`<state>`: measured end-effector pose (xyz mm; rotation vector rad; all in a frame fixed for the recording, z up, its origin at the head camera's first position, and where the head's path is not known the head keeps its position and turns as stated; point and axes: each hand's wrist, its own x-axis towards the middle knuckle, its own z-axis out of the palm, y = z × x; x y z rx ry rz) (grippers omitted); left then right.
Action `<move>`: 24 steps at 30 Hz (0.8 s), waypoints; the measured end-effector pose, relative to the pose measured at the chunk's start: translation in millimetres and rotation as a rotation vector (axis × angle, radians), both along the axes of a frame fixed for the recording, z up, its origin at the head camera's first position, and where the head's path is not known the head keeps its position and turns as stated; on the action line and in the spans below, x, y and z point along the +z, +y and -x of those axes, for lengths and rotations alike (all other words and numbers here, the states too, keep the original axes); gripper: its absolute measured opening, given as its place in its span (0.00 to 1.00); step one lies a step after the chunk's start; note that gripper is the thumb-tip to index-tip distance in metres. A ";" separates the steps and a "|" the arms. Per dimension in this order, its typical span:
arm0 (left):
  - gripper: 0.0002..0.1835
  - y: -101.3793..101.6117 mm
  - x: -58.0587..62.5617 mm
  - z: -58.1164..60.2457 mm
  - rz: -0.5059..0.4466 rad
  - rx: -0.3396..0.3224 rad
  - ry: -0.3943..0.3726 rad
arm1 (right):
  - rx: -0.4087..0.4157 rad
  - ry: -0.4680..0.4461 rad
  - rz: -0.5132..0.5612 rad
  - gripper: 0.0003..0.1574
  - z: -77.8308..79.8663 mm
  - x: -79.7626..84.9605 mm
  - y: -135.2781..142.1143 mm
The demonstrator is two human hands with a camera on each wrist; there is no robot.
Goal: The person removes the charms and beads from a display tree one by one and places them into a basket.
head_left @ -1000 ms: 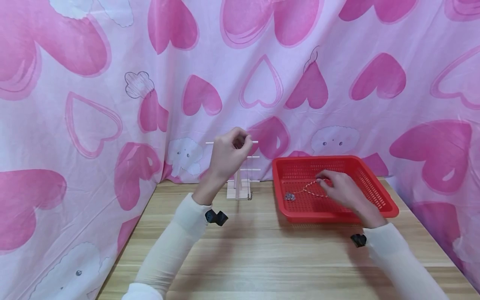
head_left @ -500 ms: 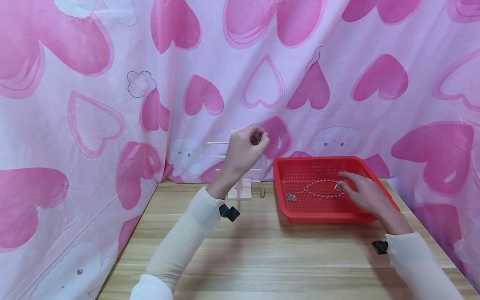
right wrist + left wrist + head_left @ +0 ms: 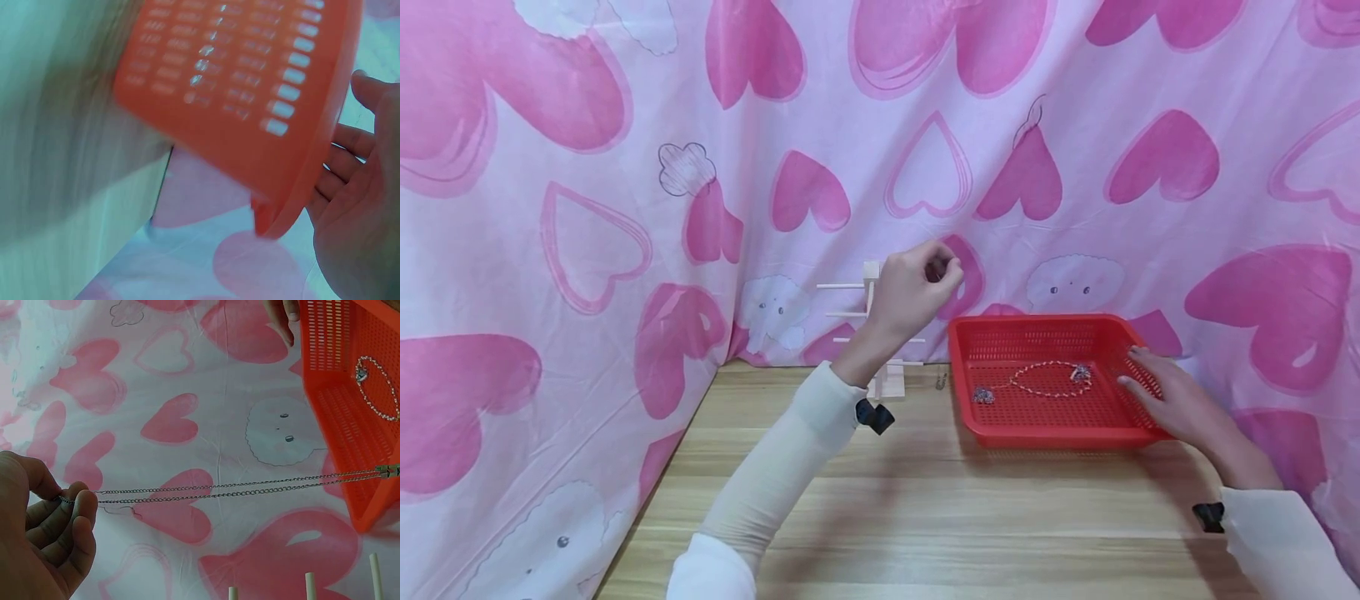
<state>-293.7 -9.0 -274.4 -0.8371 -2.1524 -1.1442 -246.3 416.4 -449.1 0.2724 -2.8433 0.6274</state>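
Note:
My left hand (image 3: 917,283) is raised in front of the wooden rack, thumb and fingers pinching a fine chain necklace (image 3: 237,490). The doubled chain hangs down to a small pendant (image 3: 941,382) just left of the red basket (image 3: 1067,436). Over the basket's right rim is my right hand (image 3: 1180,400), fingers extended and holding nothing; contact with the rim cannot be made out. A beaded necklace (image 3: 1051,394) lies looped on the basket floor, a silvery cluster (image 3: 1081,373) at its right end. Another silvery cluster (image 3: 983,396) lies to the left.
A pale wooden rack (image 3: 871,271) with several thin pegs stands at the back of the table (image 3: 1000,517), partly hidden by my left arm. Behind everything hangs a pink heart-patterned curtain (image 3: 805,192).
My left hand has moved right, away from the rack, carrying the hanging necklace towards the basket. My right hand has drawn back from the beaded necklace to the basket's right rim.

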 end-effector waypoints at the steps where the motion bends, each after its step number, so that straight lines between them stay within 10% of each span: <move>1: 0.06 1.5 1.3 -0.1 0.005 -0.004 0.000 | 0.002 0.009 0.008 0.46 -0.7 -2.0 3.4; 24: 0.07 40.9 12.3 1.2 0.172 -0.101 0.018 | 0.031 -0.057 -0.002 0.50 -6.9 -30.3 38.1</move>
